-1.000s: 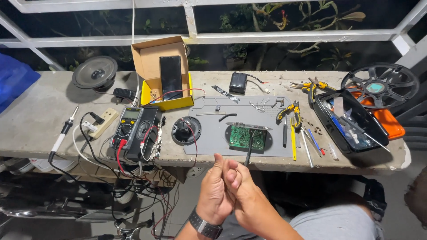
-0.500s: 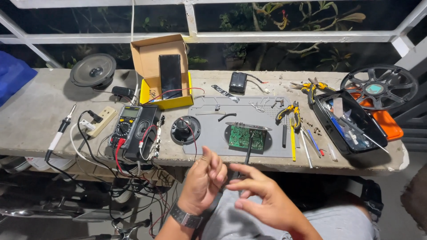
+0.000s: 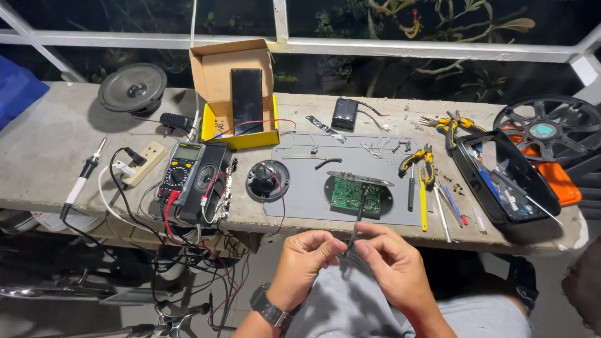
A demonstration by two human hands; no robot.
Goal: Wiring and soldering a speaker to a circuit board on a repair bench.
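1. The long grey concrete tabletop [image 3: 50, 144] ran across the view beneath a white railing
2. A flat grey rubber work mat [image 3: 300, 200] lay on it, carrying a green rectangular circuit board [image 3: 355, 196] and a small round black speaker driver [image 3: 267, 180]
3. An open brown cardboard box with a yellow base [image 3: 233, 87] stood behind the mat, a black round speaker [image 3: 132, 88] to its left
4. A yellow-and-black digital multimeter [image 3: 181, 171] lay left of the mat
5. The left hand [image 3: 307, 260] and right hand [image 3: 391, 266] met below the tabletop edge, both pinched narrowly on a thin black wire [image 3: 357, 228] that led up to the circuit board
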